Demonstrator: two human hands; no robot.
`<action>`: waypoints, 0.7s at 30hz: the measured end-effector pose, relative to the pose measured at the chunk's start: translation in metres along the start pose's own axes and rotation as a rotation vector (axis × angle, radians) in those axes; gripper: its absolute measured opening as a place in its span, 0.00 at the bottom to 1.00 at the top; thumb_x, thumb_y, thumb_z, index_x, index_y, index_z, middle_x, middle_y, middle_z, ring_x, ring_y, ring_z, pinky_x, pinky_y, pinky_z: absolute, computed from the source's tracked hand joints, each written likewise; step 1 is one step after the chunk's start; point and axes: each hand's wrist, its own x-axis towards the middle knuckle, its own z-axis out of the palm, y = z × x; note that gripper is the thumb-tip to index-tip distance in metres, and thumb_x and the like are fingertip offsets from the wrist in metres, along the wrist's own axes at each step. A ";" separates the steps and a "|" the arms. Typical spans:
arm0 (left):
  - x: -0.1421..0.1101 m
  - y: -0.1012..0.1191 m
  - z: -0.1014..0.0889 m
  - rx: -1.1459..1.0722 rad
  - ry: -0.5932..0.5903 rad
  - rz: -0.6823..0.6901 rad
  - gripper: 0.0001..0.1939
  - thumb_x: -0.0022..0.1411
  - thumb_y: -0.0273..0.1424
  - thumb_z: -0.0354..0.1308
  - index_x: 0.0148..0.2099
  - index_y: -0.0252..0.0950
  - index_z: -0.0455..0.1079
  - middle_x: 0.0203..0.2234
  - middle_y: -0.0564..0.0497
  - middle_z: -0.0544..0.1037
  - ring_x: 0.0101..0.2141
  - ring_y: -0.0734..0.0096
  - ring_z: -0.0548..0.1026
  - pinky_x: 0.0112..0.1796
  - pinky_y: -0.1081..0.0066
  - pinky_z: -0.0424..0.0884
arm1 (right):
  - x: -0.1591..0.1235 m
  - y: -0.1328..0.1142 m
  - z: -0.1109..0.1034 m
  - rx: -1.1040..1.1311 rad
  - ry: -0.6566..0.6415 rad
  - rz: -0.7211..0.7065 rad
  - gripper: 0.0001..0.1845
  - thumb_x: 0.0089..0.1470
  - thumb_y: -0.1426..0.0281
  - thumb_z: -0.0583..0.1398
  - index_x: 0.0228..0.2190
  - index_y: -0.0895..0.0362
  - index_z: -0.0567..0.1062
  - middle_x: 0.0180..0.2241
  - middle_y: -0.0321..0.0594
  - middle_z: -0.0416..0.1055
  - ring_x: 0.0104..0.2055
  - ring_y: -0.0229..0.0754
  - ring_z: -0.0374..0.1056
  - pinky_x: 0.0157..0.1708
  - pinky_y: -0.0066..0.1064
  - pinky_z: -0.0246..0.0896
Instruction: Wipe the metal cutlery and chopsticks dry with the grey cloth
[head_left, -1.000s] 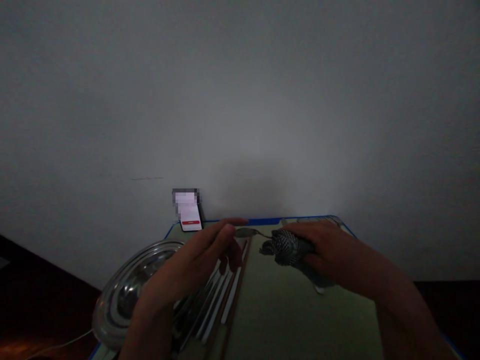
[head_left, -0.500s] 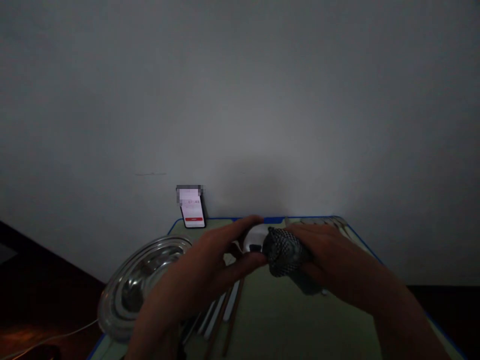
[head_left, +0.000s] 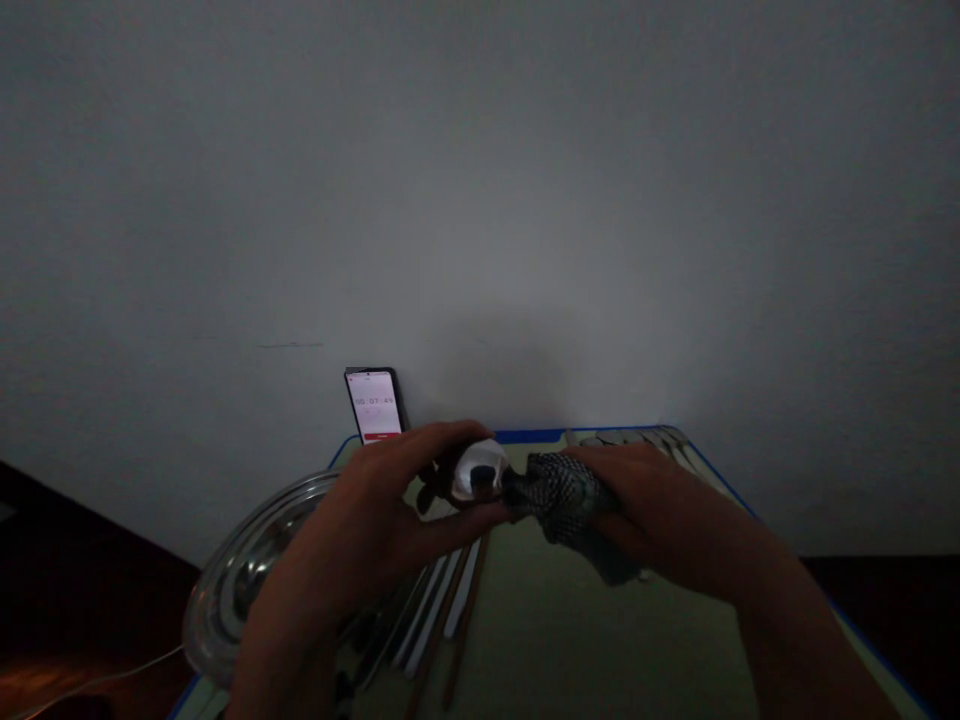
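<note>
My left hand (head_left: 382, 500) is closed around the rim of a shiny metal spoon (head_left: 474, 468), thumb below and fingers above. The spoon's rounded bowl faces me and has a dark reflection on it. My right hand (head_left: 649, 500) grips a dark checkered cloth (head_left: 562, 495), bunched up against the spoon's right side. The cloth and my right hand hide the spoon's handle. Both hands are raised over the pale green table (head_left: 570, 650).
A wide metal basin (head_left: 206, 610) stands at the left. Several long utensils with white and brown handles (head_left: 459, 610) lie below my left hand. More metal cutlery (head_left: 637, 437) lies at the back right. A phone (head_left: 375, 405) with a running timer leans on the wall.
Both hands have shifted slightly left in view with the spoon. A narrow twist of cloth now stretches between spoon and right hand, which are a little farther apart.
</note>
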 end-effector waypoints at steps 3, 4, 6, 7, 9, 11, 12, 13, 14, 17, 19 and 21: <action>-0.001 -0.006 -0.003 0.052 0.049 0.005 0.18 0.52 0.36 0.62 0.46 0.39 0.66 0.27 0.57 0.75 0.23 0.77 0.71 0.25 0.78 0.67 | -0.007 0.015 -0.010 0.020 -0.040 0.053 0.12 0.47 0.76 0.52 0.34 0.55 0.71 0.32 0.40 0.73 0.34 0.43 0.68 0.35 0.34 0.59; -0.001 -0.008 -0.003 0.064 0.052 0.003 0.18 0.52 0.36 0.62 0.46 0.39 0.66 0.26 0.57 0.74 0.22 0.78 0.70 0.24 0.78 0.67 | -0.010 0.019 -0.014 0.041 -0.054 0.062 0.12 0.47 0.76 0.52 0.34 0.55 0.71 0.32 0.39 0.73 0.35 0.42 0.67 0.35 0.33 0.59; 0.001 -0.006 -0.002 0.078 0.042 -0.001 0.17 0.51 0.35 0.61 0.43 0.37 0.66 0.23 0.57 0.73 0.20 0.78 0.69 0.22 0.78 0.66 | -0.014 0.024 -0.019 0.087 -0.070 0.078 0.12 0.46 0.76 0.53 0.32 0.54 0.71 0.33 0.38 0.73 0.35 0.41 0.67 0.35 0.32 0.59; 0.003 -0.004 -0.001 0.082 0.032 0.000 0.15 0.51 0.35 0.60 0.41 0.36 0.66 0.22 0.57 0.73 0.19 0.78 0.68 0.21 0.78 0.65 | -0.016 0.024 -0.021 0.104 -0.065 0.087 0.11 0.45 0.76 0.53 0.31 0.54 0.71 0.32 0.37 0.73 0.35 0.41 0.68 0.35 0.31 0.59; 0.007 0.003 0.004 0.091 0.007 0.008 0.10 0.53 0.35 0.55 0.36 0.35 0.66 0.19 0.56 0.71 0.18 0.77 0.67 0.20 0.76 0.63 | -0.015 0.019 -0.022 0.126 -0.054 0.089 0.11 0.44 0.76 0.53 0.30 0.54 0.71 0.31 0.36 0.73 0.33 0.40 0.68 0.33 0.30 0.59; 0.011 0.011 0.011 0.113 -0.036 0.012 0.10 0.56 0.36 0.49 0.30 0.36 0.65 0.17 0.56 0.69 0.17 0.76 0.66 0.21 0.74 0.61 | -0.009 0.008 -0.017 0.126 -0.055 0.072 0.10 0.44 0.76 0.53 0.29 0.55 0.71 0.29 0.36 0.73 0.31 0.39 0.68 0.32 0.29 0.59; 0.013 0.014 0.015 0.128 -0.085 0.006 0.12 0.57 0.37 0.47 0.27 0.36 0.64 0.15 0.56 0.68 0.17 0.75 0.65 0.21 0.74 0.60 | -0.005 0.002 -0.012 0.120 -0.060 0.058 0.10 0.45 0.77 0.53 0.30 0.55 0.72 0.29 0.36 0.73 0.31 0.39 0.68 0.32 0.29 0.58; 0.015 0.016 0.018 0.134 -0.139 -0.001 0.14 0.58 0.37 0.45 0.25 0.36 0.64 0.14 0.56 0.67 0.17 0.75 0.64 0.21 0.74 0.59 | 0.000 -0.003 -0.007 0.109 -0.081 0.053 0.10 0.46 0.76 0.52 0.30 0.56 0.72 0.28 0.37 0.74 0.30 0.39 0.68 0.31 0.29 0.58; 0.016 0.015 0.021 0.136 -0.176 0.001 0.16 0.59 0.37 0.43 0.24 0.36 0.63 0.14 0.56 0.66 0.17 0.75 0.64 0.21 0.74 0.58 | 0.005 -0.008 -0.002 0.083 -0.089 0.045 0.10 0.47 0.76 0.52 0.30 0.57 0.72 0.29 0.39 0.74 0.31 0.40 0.68 0.31 0.30 0.58; 0.017 0.006 0.023 0.156 -0.219 -0.050 0.18 0.61 0.37 0.41 0.23 0.36 0.63 0.15 0.54 0.67 0.19 0.74 0.65 0.22 0.74 0.58 | 0.015 -0.011 0.009 0.041 -0.081 0.031 0.11 0.50 0.75 0.51 0.34 0.58 0.72 0.32 0.42 0.74 0.33 0.41 0.68 0.33 0.32 0.57; 0.016 -0.005 0.018 0.146 -0.239 -0.091 0.19 0.61 0.37 0.40 0.23 0.36 0.63 0.15 0.55 0.66 0.19 0.74 0.65 0.22 0.74 0.58 | 0.016 -0.004 0.009 0.036 -0.083 0.037 0.10 0.50 0.74 0.52 0.34 0.57 0.72 0.32 0.42 0.74 0.33 0.41 0.68 0.33 0.31 0.57; 0.014 -0.014 0.012 0.122 -0.223 -0.118 0.20 0.61 0.37 0.40 0.22 0.36 0.62 0.14 0.56 0.65 0.18 0.75 0.63 0.22 0.74 0.57 | 0.013 0.007 0.004 0.069 -0.072 0.063 0.09 0.50 0.74 0.52 0.32 0.57 0.72 0.31 0.41 0.73 0.33 0.40 0.67 0.33 0.30 0.57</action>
